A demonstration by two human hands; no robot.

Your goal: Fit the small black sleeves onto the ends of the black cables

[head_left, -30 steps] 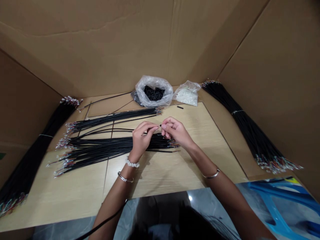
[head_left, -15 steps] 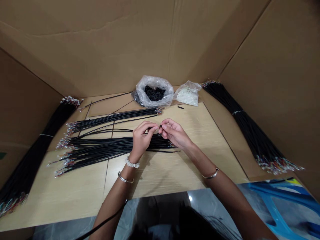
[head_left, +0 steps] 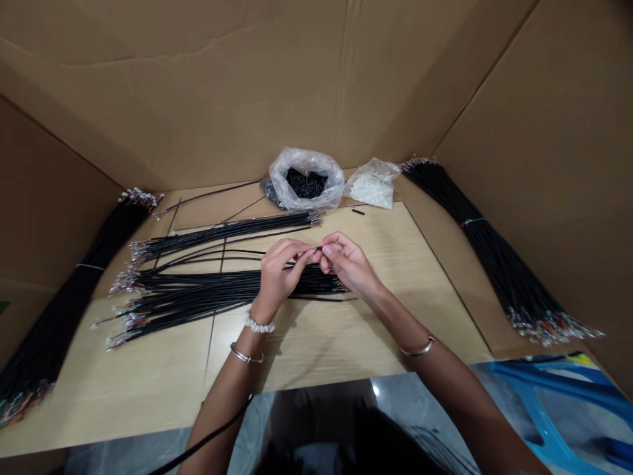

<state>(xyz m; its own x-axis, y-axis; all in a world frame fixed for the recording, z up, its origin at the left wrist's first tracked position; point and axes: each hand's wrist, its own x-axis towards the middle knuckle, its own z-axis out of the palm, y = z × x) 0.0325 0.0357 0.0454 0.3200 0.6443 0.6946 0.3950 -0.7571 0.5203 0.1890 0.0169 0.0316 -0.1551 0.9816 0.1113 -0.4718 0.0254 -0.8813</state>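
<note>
My left hand [head_left: 281, 269] pinches the end of a black cable between thumb and forefinger, above the middle of the table. Close against it, my right hand [head_left: 350, 267] is closed in a pinch on a small black sleeve [head_left: 319, 248] at the cable's tip. Whether the sleeve is around the wires or only touching them is too small to tell. Below both hands lies a loose pile of black cables [head_left: 198, 290] with bare coloured wire ends. Another row of cables [head_left: 227, 229] lies behind it.
At the back stand an open plastic bag [head_left: 281, 187] of short black sleeves and a bag of small white pieces [head_left: 372, 190]. One black sleeve [head_left: 358, 212] lies in front. Tied cable bundles rest at left [head_left: 74, 290] and right [head_left: 475, 231]. Cardboard walls [head_left: 222, 99] enclose the table.
My right hand has shifted very slightly to the right and up, and a bit more of the black sleeve shows between the fingertips. Both pinches are kept.
</note>
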